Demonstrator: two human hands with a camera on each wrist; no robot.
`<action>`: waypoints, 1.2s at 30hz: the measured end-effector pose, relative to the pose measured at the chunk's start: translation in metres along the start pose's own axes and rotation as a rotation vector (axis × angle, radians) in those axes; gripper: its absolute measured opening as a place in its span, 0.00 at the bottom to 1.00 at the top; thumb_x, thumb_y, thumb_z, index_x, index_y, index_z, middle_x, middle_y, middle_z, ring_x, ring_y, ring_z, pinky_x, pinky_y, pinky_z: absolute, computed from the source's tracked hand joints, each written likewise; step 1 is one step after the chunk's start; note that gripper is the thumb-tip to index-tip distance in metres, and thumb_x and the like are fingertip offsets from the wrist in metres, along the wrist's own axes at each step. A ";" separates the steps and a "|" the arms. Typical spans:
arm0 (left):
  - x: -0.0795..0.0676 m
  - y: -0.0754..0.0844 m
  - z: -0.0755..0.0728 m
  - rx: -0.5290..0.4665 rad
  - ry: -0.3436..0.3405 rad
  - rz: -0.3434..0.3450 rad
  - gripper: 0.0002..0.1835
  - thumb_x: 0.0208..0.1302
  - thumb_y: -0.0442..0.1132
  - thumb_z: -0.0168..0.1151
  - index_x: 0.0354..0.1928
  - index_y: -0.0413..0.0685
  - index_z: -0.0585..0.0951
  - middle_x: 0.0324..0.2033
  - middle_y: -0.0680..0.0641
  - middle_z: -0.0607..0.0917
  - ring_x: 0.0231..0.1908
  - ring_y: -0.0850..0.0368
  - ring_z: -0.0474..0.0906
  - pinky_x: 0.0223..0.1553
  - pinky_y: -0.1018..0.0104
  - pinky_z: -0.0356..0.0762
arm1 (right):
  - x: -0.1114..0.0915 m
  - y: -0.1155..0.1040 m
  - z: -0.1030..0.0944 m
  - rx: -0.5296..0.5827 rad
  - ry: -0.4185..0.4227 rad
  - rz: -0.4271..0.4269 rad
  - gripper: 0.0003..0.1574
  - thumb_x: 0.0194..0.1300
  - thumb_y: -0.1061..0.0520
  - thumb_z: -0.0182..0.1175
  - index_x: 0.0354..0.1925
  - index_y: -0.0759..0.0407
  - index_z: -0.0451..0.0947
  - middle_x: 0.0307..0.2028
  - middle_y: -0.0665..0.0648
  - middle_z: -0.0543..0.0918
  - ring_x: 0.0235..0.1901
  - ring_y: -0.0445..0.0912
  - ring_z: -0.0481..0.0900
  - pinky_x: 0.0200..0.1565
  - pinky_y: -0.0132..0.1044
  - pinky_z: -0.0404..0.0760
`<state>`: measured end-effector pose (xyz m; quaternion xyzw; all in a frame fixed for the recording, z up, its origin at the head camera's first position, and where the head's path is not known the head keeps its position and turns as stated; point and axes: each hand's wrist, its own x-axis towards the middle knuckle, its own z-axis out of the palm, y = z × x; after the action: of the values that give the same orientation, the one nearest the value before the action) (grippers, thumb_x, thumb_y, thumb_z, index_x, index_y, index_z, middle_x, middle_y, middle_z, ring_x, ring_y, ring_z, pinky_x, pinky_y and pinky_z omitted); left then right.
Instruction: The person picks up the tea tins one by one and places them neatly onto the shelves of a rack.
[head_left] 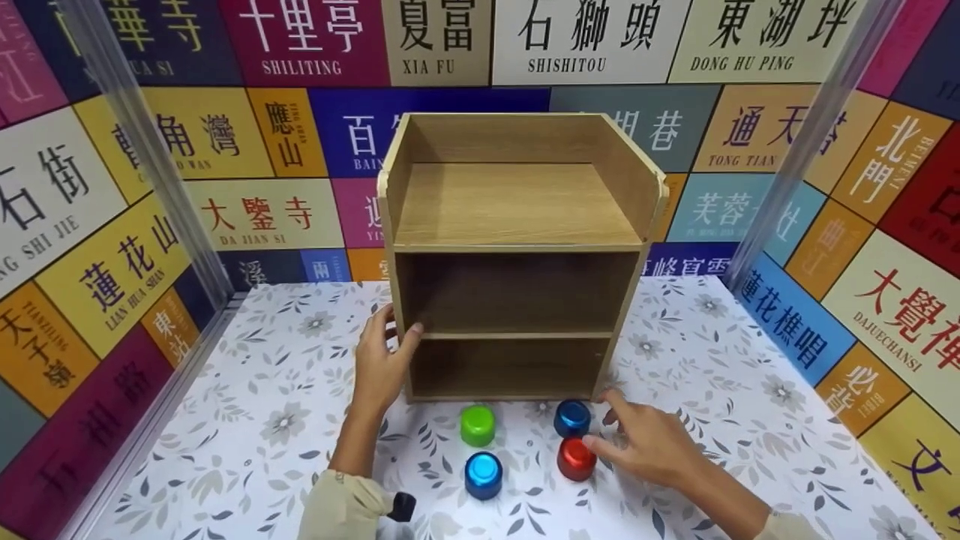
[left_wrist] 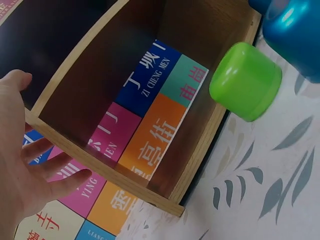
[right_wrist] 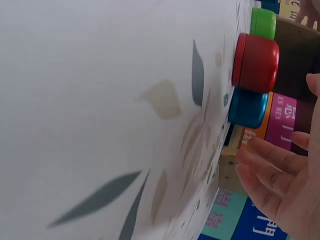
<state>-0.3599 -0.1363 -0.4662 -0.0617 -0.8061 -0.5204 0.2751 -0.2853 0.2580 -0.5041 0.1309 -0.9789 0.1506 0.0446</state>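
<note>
A wooden shelf unit (head_left: 517,202) with two open compartments and a raised-edge top stands upright on the table. At its left side panel, my left hand (head_left: 384,360) holds the front edge, thumb in front and fingers along the outside. Near the lower right corner of the shelf, my right hand (head_left: 649,442) has its fingers loosely extended, holding nothing. Its thumb overlaps a red upside-down cup (head_left: 576,461) in the head view. Behind the red one sits a dark blue cup (head_left: 572,418). A green cup (head_left: 478,426) and a lighter blue cup (head_left: 484,475) stand farther left.
A white tablecloth (head_left: 262,465) with grey leaves and flowers covers the table. Colourful panels of large characters form the back wall (head_left: 442,90) and both side walls. Clear upright posts (head_left: 776,172) stand at the corners.
</note>
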 end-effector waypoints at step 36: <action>0.000 0.002 0.008 -0.010 0.046 0.051 0.26 0.62 0.49 0.59 0.62 0.55 0.69 0.51 0.48 0.76 0.53 0.58 0.72 0.53 0.55 0.76 | -0.008 -0.024 0.016 -0.087 -0.006 -0.221 0.30 0.53 0.26 0.56 0.53 0.28 0.68 0.36 0.39 0.77 0.31 0.33 0.72 0.28 0.28 0.72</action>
<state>-0.3620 -0.1286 -0.4668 -0.0719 -0.7949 -0.5186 0.3066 -0.2716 0.2329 -0.5133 0.2363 -0.9643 0.1017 0.0636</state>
